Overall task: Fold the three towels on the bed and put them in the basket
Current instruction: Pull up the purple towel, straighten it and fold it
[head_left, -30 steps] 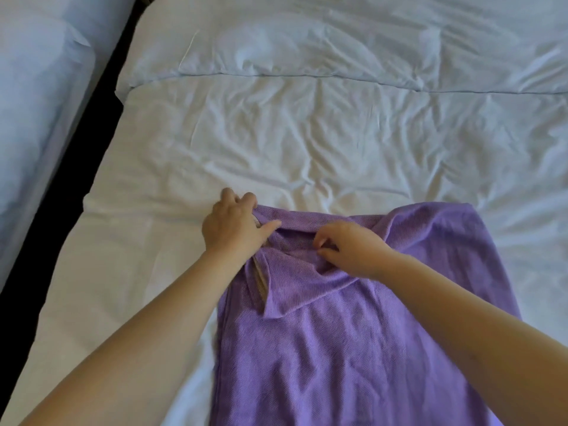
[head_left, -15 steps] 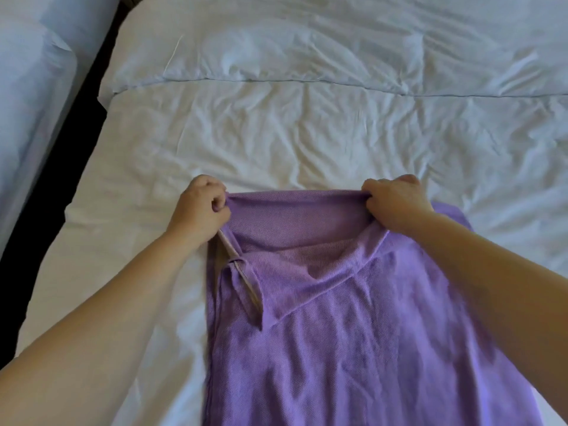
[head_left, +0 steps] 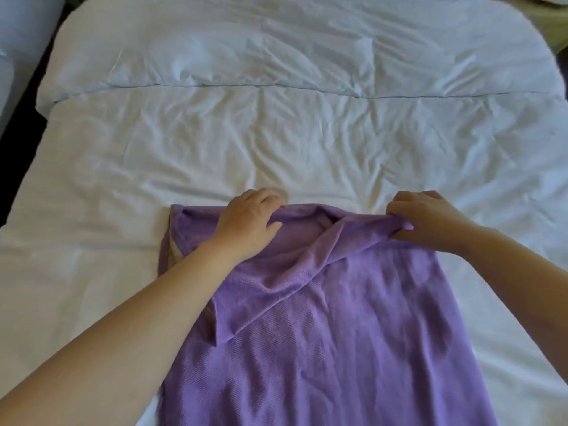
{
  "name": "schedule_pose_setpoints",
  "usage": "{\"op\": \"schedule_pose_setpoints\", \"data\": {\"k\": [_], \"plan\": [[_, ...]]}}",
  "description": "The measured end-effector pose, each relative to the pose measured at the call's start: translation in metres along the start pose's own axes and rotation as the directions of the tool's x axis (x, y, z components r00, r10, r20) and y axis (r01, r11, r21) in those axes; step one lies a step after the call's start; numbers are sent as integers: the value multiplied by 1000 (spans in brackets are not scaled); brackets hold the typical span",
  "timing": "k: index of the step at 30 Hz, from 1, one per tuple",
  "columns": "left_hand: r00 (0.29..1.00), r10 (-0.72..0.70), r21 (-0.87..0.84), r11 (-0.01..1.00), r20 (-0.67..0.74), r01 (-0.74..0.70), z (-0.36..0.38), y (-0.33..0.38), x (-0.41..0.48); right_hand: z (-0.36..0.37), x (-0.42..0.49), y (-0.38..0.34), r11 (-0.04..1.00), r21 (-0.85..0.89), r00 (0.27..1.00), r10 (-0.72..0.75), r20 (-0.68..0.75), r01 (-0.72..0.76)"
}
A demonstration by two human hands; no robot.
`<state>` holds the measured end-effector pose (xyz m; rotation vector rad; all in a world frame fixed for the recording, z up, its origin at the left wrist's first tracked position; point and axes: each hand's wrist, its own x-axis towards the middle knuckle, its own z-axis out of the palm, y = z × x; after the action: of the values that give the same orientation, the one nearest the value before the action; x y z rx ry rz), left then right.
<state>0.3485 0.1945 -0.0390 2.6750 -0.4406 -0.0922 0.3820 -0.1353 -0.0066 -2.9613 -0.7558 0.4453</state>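
A purple towel (head_left: pixel 322 333) lies lengthwise on the white bed (head_left: pixel 276 155), running from mid-frame down past the bottom edge. Its far end is rumpled, with a flap folded diagonally across it. My left hand (head_left: pixel 246 222) grips the far edge of the towel a little in from its left corner. My right hand (head_left: pixel 427 219) pinches the far right corner. No other towel and no basket are in view.
A white pillow or duvet fold (head_left: pixel 276 56) lies across the head of the bed. A dark gap (head_left: pixel 12 167) runs along the bed's left side, with another pale bed (head_left: pixel 18 32) beyond it.
My hands have spread the far edge wider and drawn it flatter on the bed. My left hand has shifted inward along the edge, leaving the left corner free.
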Motion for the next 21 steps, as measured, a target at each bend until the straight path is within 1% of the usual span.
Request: {"op": "schedule_pose_setpoints", "data": {"k": [2,3,4,6,7,8,9,10,12,13,14,15,17,19,21], "plan": [[998,24,-22,999,64,-23,13,18,19,0,-19,1,995,-76,998,-64,-15,62],[995,32,-23,999,95,-30,19,25,27,1,-29,2,988,-122,996,-92,19,94],[992,35,-11,999,120,-34,25,32,35,2,-38,3,978,-171,990,-109,88,123],[988,21,23,999,152,-25,36,43,47,8,-52,6,963,-240,966,-59,250,121],[988,11,35,999,153,-17,41,48,52,12,-57,8,974,-217,959,-6,282,70],[990,4,40,999,141,-9,45,52,57,15,-60,10,986,-162,959,73,275,-28],[993,3,42,999,119,-8,48,55,61,18,-60,13,981,-124,958,174,227,-149],[996,6,40,999,94,-10,51,59,64,20,-58,16,959,-126,950,273,154,-255],[999,20,-10,1000,47,-19,52,65,69,21,-48,21,910,-136,919,394,-7,-391],[999,21,-59,998,34,-19,52,67,69,22,-43,24,898,-106,904,424,-53,-427],[999,15,-117,993,31,-11,51,68,69,22,-36,24,889,-69,891,449,-62,-453],[999,-1,-168,986,33,7,51,69,68,22,-30,24,883,-45,884,466,-33,-467],[999,-37,-216,975,29,42,48,68,67,21,-15,27,867,-13,865,497,66,-497],[999,-43,-228,973,-10,39,44,65,69,10,2,38,804,137,816,573,79,-578],[997,-44,-234,972,-63,28,41,64,79,-3,20,55,726,311,769,639,24,-613]]}}
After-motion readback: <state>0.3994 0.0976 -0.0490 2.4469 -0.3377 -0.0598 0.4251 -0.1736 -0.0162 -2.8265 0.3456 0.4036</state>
